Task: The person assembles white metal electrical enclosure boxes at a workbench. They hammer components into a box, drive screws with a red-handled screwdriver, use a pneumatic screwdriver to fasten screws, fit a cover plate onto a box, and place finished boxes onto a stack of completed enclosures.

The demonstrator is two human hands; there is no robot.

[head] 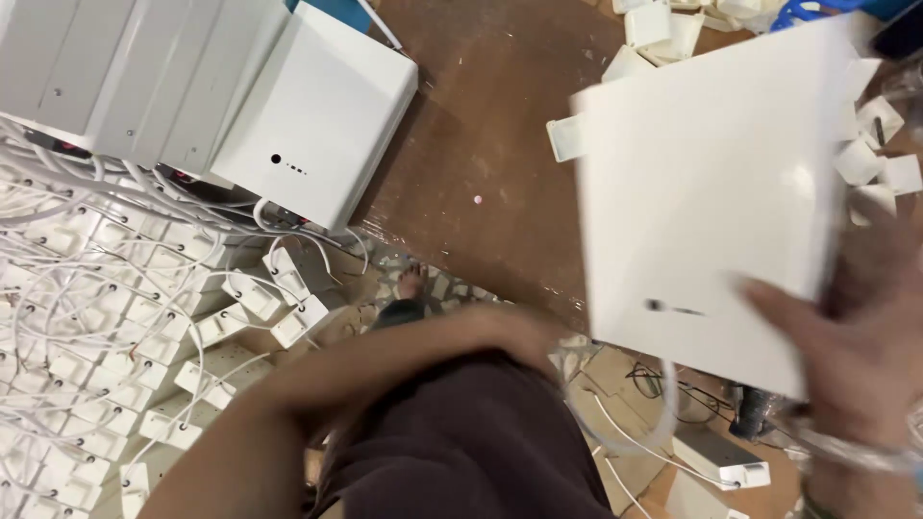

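My right hand (851, 351) grips the lower right corner of a flat white box-shaped device (707, 183) with a small dark dot and marks near its lower edge. It is held tilted above the brown table (481, 144). My left arm crosses the bottom of the view. My left hand (519, 332) is blurred, close to the device's lower left edge. A thin white cable (615, 432) loops down below the device, close to that hand. Whether the left hand holds the cable is unclear.
Several identical white devices (317, 115) stand in a row at the upper left. A heap of white adapters with tangled cables (115, 317) fills the left side. Small white plastic pieces (663, 29) lie at the upper right. Another white adapter (721, 461) lies lower right.
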